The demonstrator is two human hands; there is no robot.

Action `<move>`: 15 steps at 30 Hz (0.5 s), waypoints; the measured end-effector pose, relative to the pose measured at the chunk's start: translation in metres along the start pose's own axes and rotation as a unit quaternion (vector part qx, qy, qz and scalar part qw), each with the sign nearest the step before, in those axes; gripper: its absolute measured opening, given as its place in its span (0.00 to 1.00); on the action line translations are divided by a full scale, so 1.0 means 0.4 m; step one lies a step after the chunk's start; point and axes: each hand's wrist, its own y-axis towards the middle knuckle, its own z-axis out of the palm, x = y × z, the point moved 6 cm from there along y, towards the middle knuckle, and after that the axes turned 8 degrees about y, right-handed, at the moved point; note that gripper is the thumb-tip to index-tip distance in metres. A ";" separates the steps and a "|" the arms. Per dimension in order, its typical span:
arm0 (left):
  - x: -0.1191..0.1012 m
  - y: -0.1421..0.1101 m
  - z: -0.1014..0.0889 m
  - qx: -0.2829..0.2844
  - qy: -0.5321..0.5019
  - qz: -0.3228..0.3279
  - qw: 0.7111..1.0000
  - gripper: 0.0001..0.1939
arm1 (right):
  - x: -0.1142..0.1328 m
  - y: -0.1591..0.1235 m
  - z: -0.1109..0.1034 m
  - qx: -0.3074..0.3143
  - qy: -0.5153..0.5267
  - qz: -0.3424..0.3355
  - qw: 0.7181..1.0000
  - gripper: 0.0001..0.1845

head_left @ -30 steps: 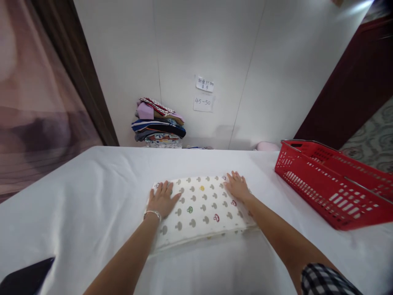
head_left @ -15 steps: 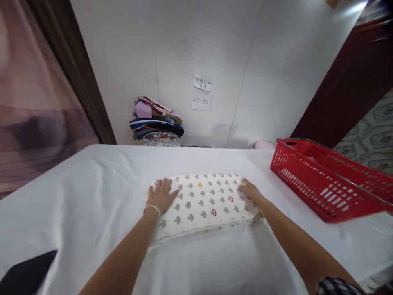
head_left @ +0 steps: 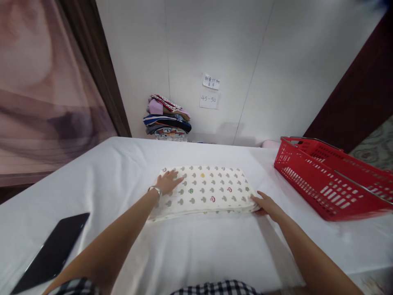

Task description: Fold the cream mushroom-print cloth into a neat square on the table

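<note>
A folded white cloth [head_left: 211, 188] printed with grey, red, green and yellow mushrooms lies flat on the white-covered table. My left hand [head_left: 167, 183] rests on its left part, palm down with the fingers spread. At the near right corner, my right hand [head_left: 267, 205] grips the cloth's edge, some fingers on top and others tucked low at the side. Several layers show along the near fold. What is under the right fingers is partly hidden.
On the right of the table [head_left: 101, 176] stands a red plastic basket [head_left: 325, 188] with metal handles. A black tablet or phone [head_left: 52, 252] lies at the near left. Against the wall is a stack of folded clothes [head_left: 168, 116], below and left of paper notes [head_left: 209, 99].
My right hand has slid from the cloth's top right side to its near right corner and now grips there. My left hand stays on the cloth. The view has shifted slightly.
</note>
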 end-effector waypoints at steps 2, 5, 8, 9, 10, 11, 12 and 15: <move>-0.050 -0.065 0.004 -0.023 0.028 0.065 0.997 0.31 | -0.003 -0.005 -0.001 0.002 0.016 0.000 1.000 0.44; -0.111 -0.163 0.044 -0.046 0.061 0.137 0.988 0.29 | -0.006 0.000 -0.001 -0.005 0.034 -0.018 0.999 0.42; -0.127 -0.210 0.084 -0.056 0.074 0.151 0.984 0.31 | -0.010 0.005 -0.003 -0.008 0.069 -0.047 0.996 0.40; -0.127 -0.214 0.089 -0.065 0.077 0.153 0.983 0.31 | -0.012 0.005 -0.005 -0.011 0.080 -0.054 0.995 0.39; -0.125 -0.215 0.091 -0.075 0.081 0.154 0.982 0.31 | -0.016 0.005 -0.008 -0.013 0.089 -0.059 0.994 0.38; -0.124 -0.214 0.090 -0.084 0.086 0.156 0.980 0.30 | -0.019 0.003 -0.010 -0.016 0.094 -0.062 0.993 0.37; -0.124 -0.212 0.087 -0.092 0.090 0.156 0.979 0.30 | -0.023 0.001 -0.012 -0.019 0.097 -0.064 0.993 0.37; -0.138 -0.224 0.076 -0.124 0.104 0.163 0.973 0.28 | -0.033 -0.002 -0.014 -0.027 0.106 -0.066 0.992 0.37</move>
